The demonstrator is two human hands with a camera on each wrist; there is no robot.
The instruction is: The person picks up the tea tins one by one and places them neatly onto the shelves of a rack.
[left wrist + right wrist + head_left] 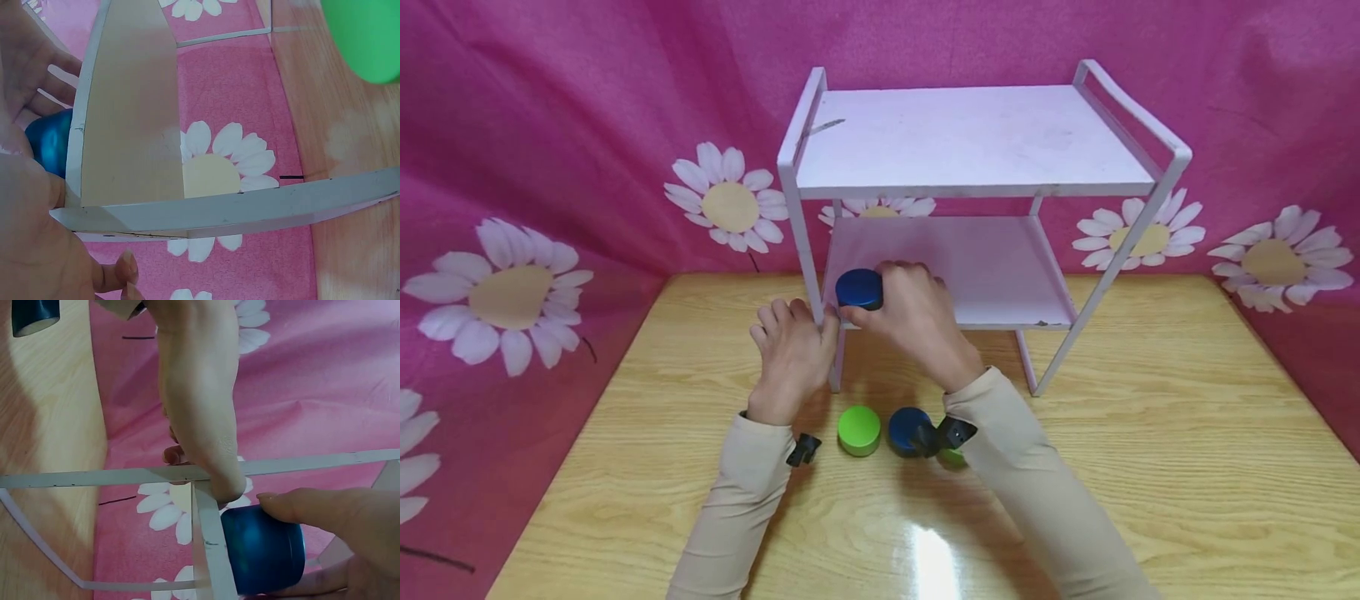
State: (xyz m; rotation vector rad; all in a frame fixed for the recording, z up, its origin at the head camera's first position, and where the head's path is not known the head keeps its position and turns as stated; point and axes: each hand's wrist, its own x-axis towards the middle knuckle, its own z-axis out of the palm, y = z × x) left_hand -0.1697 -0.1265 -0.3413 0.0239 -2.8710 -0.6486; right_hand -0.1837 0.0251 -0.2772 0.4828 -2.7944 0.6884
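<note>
A blue round container [859,289] stands at the left front corner of the rack's lower shelf [992,267]. The right hand [917,317] holds it from the right, thumb in front and fingers behind; the right wrist view shows the container [262,550] between thumb and fingers. At the rack's left front post, the left hand [793,350] has its thumb against the post and its fingers loosely bent outside it. In the left wrist view the container [50,142] shows beyond the shelf edge.
On the wooden table [1150,467] before the rack, a green round container [859,431] stands left of another blue one [910,431]. A second green one [952,457] is partly hidden by the right wrist's camera. The rack's upper shelf [970,137] overhangs the lower. Pink flowered cloth [625,167] hangs behind.
</note>
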